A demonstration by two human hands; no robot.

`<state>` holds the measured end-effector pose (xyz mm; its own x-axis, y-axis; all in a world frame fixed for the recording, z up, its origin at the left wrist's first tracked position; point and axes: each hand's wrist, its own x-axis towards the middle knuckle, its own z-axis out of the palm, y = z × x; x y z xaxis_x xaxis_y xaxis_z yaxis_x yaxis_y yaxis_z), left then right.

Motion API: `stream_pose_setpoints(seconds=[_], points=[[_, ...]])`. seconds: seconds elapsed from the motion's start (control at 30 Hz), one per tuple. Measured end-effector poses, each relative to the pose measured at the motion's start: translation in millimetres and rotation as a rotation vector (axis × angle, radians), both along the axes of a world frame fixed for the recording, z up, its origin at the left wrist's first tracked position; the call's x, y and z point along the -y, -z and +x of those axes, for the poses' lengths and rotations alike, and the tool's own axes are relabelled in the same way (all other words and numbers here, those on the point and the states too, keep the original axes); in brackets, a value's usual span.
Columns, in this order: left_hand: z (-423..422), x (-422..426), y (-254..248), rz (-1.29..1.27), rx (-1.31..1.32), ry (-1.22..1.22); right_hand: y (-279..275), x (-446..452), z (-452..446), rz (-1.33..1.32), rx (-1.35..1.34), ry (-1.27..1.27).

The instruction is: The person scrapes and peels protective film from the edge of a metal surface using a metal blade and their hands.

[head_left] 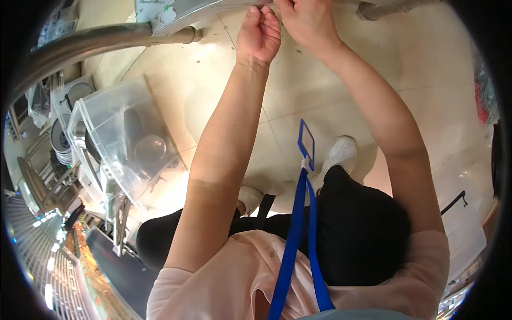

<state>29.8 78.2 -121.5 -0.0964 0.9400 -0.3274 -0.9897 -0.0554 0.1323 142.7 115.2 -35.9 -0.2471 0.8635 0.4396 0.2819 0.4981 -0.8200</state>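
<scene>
Head view: left hand, fingers curled, and right hand, partly cropped, sit at the near edge of a silver-grey flat metal panel above cream floor tiles; pinch cannot be confirmed. Judged stiff, weighty, slick; best held along that edge.

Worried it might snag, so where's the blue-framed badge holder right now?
In the head view, the blue-framed badge holder hangs at the end of the blue lanyard, just right of centre, and appears immediately left of the white right shoe.
</scene>
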Motion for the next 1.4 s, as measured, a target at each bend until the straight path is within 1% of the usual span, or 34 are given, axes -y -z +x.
stream_pose_setpoints(seconds=[0.1, 0.23, 0.27, 0.33, 0.43, 0.47, 0.57, 0.67, 0.8, 0.9, 1.0, 1.07, 1.17, 1.2, 1.27, 1.3, 1.37, 1.4], points=[[2.1, -0.5, 4.7, -0.011, 0.008, -0.008, 2.5, 2.3, -8.0, -0.005, 0.044, 0.069], [1.2, -1.0, 10.4, 0.042, 0.046, 0.019, 2.9, 4.3, -10.3, 0.026, 0.118, 0.131], [2.8, -2.6, 11.5, 0.056, 0.036, -0.008, 3.2, 4.2, -9.9, 0.038, 0.125, 0.141], [9.5, -2.7, 7.7, 0.079, 0.016, -0.062, 3.2, 4.4, -9.9, 0.068, 0.106, 0.146], [12.1, -2.9, 2.3, 0.18, -0.037, -0.041, -0.4, 5.2, -10.9, 0.066, 0.084, 0.128], [7.7, -0.7, -0.9, -0.12, 0.043, -0.077, -1.3, 5.8, -11.0, 0.055, 0.077, 0.119], [11.1, -0.6, -6.0, -0.121, 0.04, -0.101, 1.7, 4.8, -12.2, 0.077, 0.118, 0.111], [9.7, -1.9, -3.5, -0.081, 0.037, -0.087, 0.1, 2.8, -12.7, 0.146, 0.072, 0.086], [13.4, -0.3, 3.4, -0.041, 0.006, -0.047, -2.4, 2.2, -13.1, 0.134, 0.039, 0.029], [10.8, 0.0, 6.6, 0.026, 0.09, -0.018, 0.0, -0.1, -13.3, 0.172, 0.062, 0.021], [14.5, -0.3, 4.6, -0.043, 0.026, -0.024, -0.7, -1.1, -11.5, 0.208, 0.095, 0.004], [15.8, -1.6, 5.5, -0.049, 0.027, -0.022, -1.1, -2.8, -10.3, 0.251, 0.116, -0.014], [16.9, 0.3, -3.6, -0.065, 0.104, -0.081, -1.4, -2.8, -8.4, 0.157, 0.136, -0.08], [15.9, 1.0, -7.6, -0.071, 0.141, -0.112, -1.2, -1.1, -8.2, 0.09, 0.132, -0.075], [-1.1, 4.4, 4.5, -0.048, 0.071, -0.065, 3.4, 2.9, -11.3, -0.039, 0.121, -0.075], [-8.6, 7.6, -0.5, -0.041, 0.037, -0.044, 7.2, 4.0, -13.3, -0.061, 0.114, -0.048], [-17.8, 13.4, -8.6, -0.128, -0.078, -0.069, 16.3, 7.2, -15.8, -0.113, 0.103, 0.013], [-21.5, 15.3, -10.9, -0.148, -0.127, -0.072, 19.5, 10.9, -19.9, -0.327, -0.066, 0.014]])
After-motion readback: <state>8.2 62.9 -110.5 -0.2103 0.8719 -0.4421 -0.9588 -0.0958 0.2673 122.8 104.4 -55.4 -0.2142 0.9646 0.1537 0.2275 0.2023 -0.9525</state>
